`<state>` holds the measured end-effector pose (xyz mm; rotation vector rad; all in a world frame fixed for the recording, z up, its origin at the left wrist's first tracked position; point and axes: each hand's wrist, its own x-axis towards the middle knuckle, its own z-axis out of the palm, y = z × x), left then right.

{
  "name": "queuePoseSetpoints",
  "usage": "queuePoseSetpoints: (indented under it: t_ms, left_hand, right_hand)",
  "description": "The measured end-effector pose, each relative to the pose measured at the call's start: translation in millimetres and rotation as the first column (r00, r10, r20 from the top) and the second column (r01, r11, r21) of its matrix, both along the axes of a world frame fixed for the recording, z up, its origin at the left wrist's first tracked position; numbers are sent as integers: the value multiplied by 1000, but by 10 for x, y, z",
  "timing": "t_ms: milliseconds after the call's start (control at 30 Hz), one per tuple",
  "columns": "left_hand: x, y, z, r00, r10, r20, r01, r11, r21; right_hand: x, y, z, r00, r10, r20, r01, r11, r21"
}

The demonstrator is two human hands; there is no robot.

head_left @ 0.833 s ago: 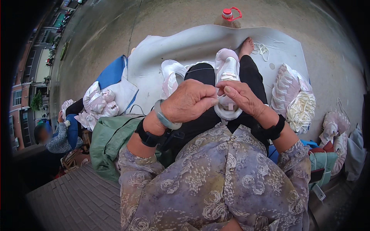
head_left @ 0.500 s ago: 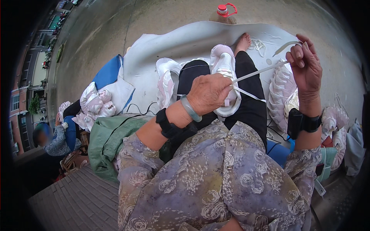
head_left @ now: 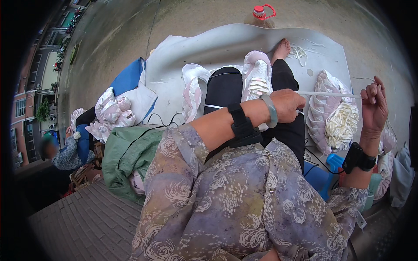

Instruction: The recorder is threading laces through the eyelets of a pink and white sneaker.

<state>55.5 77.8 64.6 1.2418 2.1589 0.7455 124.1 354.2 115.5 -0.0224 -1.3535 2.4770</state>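
A white shoelace (head_left: 328, 93) is drawn almost level between my two hands. My left hand (head_left: 285, 106), with a bangle at the wrist, is closed on it over my right thigh. Off to the right, the raised right hand (head_left: 374, 104) pinches the lace near its other visible end. Between my thighs a white and pink sneaker (head_left: 257, 78) lies with its toe pointing away. My left forearm and hand cover its heel part.
Stacked shoe uppers (head_left: 322, 113) lie on the right, with a bundle of white laces (head_left: 342, 126). More uppers (head_left: 191, 93) sit left. Around are a white sheet (head_left: 174, 65), red-capped bottle (head_left: 260, 19), green sack (head_left: 126, 165) and blue plastic piece (head_left: 334, 163). Another person (head_left: 72, 150) sits far left.
Both hands have moved right and lower, bringing the lace from a slant to nearly level. My left hand has left the sneaker's middle. The view has shifted slightly.
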Motion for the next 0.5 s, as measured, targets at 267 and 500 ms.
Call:
queuePoseSetpoints:
  t_ms: [267, 500]
  left_hand:
    - [-670, -968, 1610, 775, 256, 577, -601, 579, 551]
    - [-1081, -2494, 1723, 594, 393, 702, -794, 146, 590]
  right_hand:
    - [155, 416, -114, 1000, -23, -9, 23, 1000, -3]
    - [469, 1177, -692, 984, -94, 150, 94, 996, 12]
